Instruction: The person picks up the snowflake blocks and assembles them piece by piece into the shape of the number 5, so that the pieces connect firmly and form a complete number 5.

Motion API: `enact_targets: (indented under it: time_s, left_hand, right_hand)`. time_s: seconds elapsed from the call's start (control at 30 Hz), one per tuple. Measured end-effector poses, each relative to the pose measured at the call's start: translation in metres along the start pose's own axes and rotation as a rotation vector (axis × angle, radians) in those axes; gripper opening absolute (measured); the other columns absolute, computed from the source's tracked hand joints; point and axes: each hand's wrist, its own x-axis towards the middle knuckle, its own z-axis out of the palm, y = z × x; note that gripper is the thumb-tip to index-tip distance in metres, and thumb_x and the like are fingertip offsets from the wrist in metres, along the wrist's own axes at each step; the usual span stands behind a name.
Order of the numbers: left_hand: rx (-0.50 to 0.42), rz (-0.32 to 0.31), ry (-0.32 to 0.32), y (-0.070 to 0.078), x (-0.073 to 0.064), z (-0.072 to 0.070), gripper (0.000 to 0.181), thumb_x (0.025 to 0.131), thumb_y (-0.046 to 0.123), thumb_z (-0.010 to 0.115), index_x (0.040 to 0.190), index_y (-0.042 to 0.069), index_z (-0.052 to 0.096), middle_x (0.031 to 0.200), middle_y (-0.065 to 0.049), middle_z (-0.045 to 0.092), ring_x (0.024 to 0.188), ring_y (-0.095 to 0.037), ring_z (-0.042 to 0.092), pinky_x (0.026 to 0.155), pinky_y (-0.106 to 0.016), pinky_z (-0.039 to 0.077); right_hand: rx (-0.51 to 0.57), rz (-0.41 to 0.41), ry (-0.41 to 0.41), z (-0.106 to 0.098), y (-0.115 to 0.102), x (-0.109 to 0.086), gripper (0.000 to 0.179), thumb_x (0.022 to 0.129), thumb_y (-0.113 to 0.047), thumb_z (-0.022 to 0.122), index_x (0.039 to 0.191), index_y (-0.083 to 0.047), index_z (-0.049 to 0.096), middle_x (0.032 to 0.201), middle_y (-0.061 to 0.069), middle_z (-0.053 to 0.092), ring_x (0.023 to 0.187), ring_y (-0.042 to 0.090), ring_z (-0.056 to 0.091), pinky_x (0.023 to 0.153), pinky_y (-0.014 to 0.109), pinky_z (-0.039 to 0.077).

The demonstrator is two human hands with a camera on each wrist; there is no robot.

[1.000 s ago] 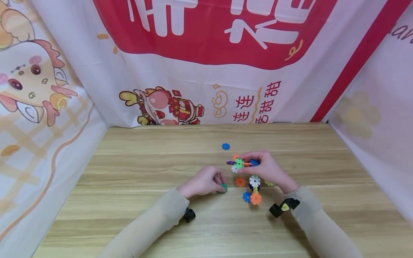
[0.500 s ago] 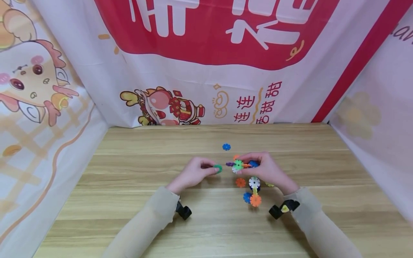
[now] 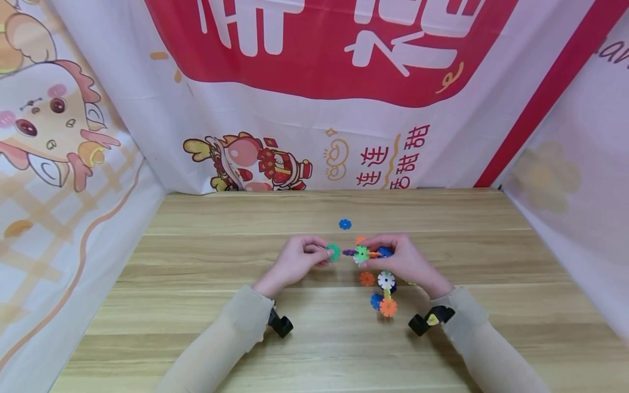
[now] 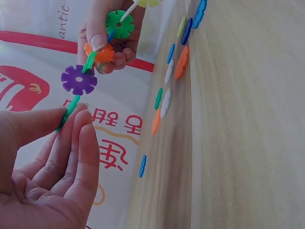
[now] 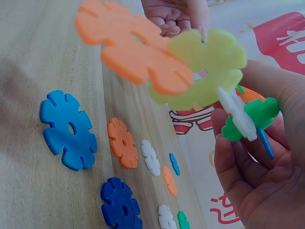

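Between my left thumb and fingers I pinch a green notched snowflake disc [image 4: 69, 113]. My left hand [image 3: 298, 261] holds it up close to a purple disc [image 4: 78, 80]; whether the two edges touch I cannot tell. That purple disc forms the near end of a chain of joined discs, which my right hand [image 3: 404, 263] grips by an orange disc [image 4: 101, 54]. Further along the chain come a green disc [image 5: 252, 119], a white one [image 5: 237, 113], a yellow one [image 5: 214, 67] and a large orange one [image 5: 133, 47]. My right fingers hide part of the joints.
Loose discs lie on the wooden table [image 3: 221, 218] beneath and around the chain: a blue one [image 3: 345, 224] at the back, an orange one [image 3: 366, 279], a blue one [image 5: 69, 129], a dark blue one [image 5: 121, 205] and several others. A printed cloth [image 3: 295, 120] hangs behind.
My left hand has lifted the green disc off the table and carried it away from me, up beside the purple end of the chain. My right hand has shifted only slightly.
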Motion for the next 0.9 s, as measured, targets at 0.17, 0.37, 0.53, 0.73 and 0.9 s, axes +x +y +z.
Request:
enact_targets:
  time_s: [0.17,0.37,0.53,0.73,0.9]
  left_hand:
    - [0.001,0.02,-0.001,0.0006,-0.0005,0.0026,0.014,0.096,0.01,0.072,0.105,0.0,0.071,0.088,-0.007,0.074,0.079,-0.021,0.071,0.08,-0.051,0.059]
    - [-0.006,0.023,0.002,0.0011,-0.0009,0.0032,0.015,0.096,0.011,0.073,0.106,0.0,0.07,0.089,-0.008,0.074,0.079,-0.02,0.071,0.08,-0.051,0.059]
    - [-0.003,0.016,0.0,0.0026,-0.0009,0.0023,0.016,0.097,0.013,0.072,0.107,0.001,0.07,0.089,-0.007,0.074,0.079,-0.02,0.071,0.082,-0.052,0.058]
    - [-0.021,0.033,-0.033,0.0026,-0.0006,0.0023,0.014,0.097,0.008,0.071,0.106,-0.001,0.069,0.088,-0.009,0.074,0.079,-0.02,0.071,0.076,-0.042,0.061]
    - [-0.03,0.03,-0.039,0.0023,-0.0002,0.0033,0.011,0.097,0.007,0.071,0.105,0.0,0.069,0.087,-0.008,0.074,0.079,-0.019,0.071,0.074,-0.039,0.061]
  right_hand:
    - [-0.008,-0.014,0.004,0.0012,0.0016,0.0009,0.04,0.08,-0.023,0.09,0.116,-0.013,0.076,0.111,0.004,0.073,0.09,0.026,0.065,0.075,0.034,0.059]
    - [-0.007,-0.027,0.003,0.002,0.0018,0.0013,0.038,0.081,-0.022,0.089,0.116,-0.012,0.076,0.107,0.005,0.074,0.088,0.028,0.064,0.074,0.033,0.059]
    - [-0.009,-0.036,0.003,0.0026,0.0006,0.0013,0.037,0.081,-0.022,0.09,0.114,-0.012,0.077,0.106,0.005,0.073,0.088,0.029,0.065,0.075,0.033,0.059]
    - [-0.012,-0.02,0.011,0.0036,0.0,0.0016,0.038,0.08,-0.024,0.09,0.114,-0.014,0.077,0.107,0.004,0.072,0.09,0.028,0.065,0.076,0.035,0.059]
    - [-0.026,-0.012,0.021,0.0045,0.0006,0.0034,0.036,0.079,-0.024,0.091,0.112,-0.017,0.077,0.104,0.003,0.072,0.089,0.028,0.065,0.074,0.034,0.059]
